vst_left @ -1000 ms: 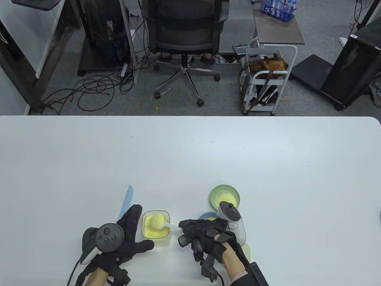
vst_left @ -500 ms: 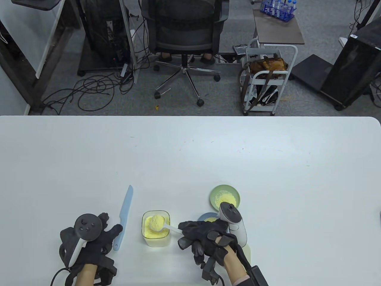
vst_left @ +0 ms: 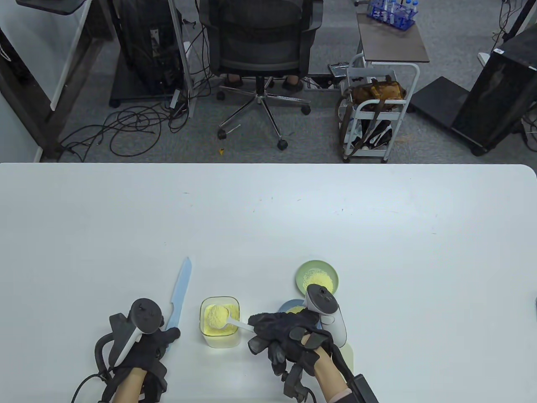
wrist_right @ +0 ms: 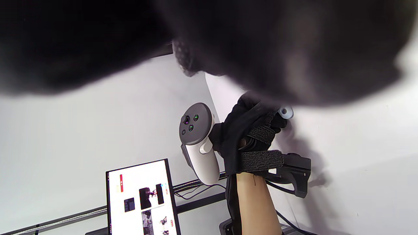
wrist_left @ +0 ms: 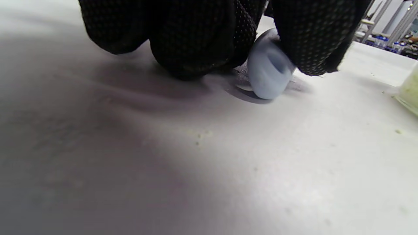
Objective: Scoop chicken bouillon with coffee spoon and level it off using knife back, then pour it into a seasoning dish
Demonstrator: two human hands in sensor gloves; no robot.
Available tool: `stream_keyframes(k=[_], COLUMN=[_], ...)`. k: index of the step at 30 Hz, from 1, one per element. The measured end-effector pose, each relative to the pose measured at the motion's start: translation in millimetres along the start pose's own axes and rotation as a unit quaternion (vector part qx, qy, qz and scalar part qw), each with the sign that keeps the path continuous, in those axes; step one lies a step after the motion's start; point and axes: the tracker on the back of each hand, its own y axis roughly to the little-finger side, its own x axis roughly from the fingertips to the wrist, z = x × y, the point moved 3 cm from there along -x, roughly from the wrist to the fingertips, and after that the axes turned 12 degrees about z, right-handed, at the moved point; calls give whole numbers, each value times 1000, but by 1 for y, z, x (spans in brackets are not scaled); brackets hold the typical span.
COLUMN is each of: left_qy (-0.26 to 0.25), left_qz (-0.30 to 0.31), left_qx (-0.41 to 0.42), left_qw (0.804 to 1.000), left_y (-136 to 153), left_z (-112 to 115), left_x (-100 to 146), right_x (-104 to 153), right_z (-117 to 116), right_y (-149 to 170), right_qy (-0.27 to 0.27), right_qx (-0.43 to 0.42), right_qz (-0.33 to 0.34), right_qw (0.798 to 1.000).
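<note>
A clear square container [vst_left: 220, 332] of yellow chicken bouillon stands near the table's front edge. Over it hovers the heaped bowl of a white coffee spoon [vst_left: 219, 315]; my right hand [vst_left: 268, 331] grips its handle from the right. Left of the container lies a light blue knife [vst_left: 181, 289], blade pointing away from me. My left hand [vst_left: 165, 338] curls round the knife's handle; the left wrist view shows the handle's butt end [wrist_left: 268, 75] between the gloved fingers [wrist_left: 196, 36], just above the table. A green seasoning dish [vst_left: 303, 269] holding bouillon sits behind my right hand.
A blue dish [vst_left: 288, 304] with some yellow powder is mostly hidden under my right hand. Powder crumbs [wrist_left: 200, 135] dot the white table [vst_left: 377, 235] by my left hand. The container's edge [wrist_left: 409, 91] shows at the right of the left wrist view.
My left hand left the container's side, moved left to the knife and closed round its handle; the knife shifted slightly. The heaped spoon stays over the container in my right hand.
</note>
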Motion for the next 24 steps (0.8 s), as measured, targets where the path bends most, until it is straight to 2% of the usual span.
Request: stream_keyframes(k=[8,11,16,18,19,20,21,22,23,24], left_qy=[22,34,-22,-34,-24,0,41,60,102,117], left_qz=[26,39,112,171,196,224,272,290,316,324], left_qx=[23,64,151,188,203,226,260,272,295,299], left_qw=[999,997,982,967,959,948,926,916,896,890], left_y=[-5,-5,-18,-28,-32,-37,-46,-50,-58,-62], left_z=[4,0,-38,-52,-53,-53,-50,-49,-43,-40], left_x=[-2,0,25,40,43,46,48,48,49,49], right_x=[1,2,2,2,2,2,2,1,1,1], right_z=[1,2,3,2,2,1,-1,-2,-4,-5], right_y=[3,3,3,3,3,4,4,4,5,5], right_qy=[14,18,22,22,23,22,21,20,19,18], right_qx=[-3,-6,-5,-6,-6,-6,-5,-4,-5,-5], right_qz=[-3,-2,-1,0,0,-1,-1,-1,-1,0], right_qw=[1000,1000,1000,1000,1000,1000,1000,1000,1000,1000])
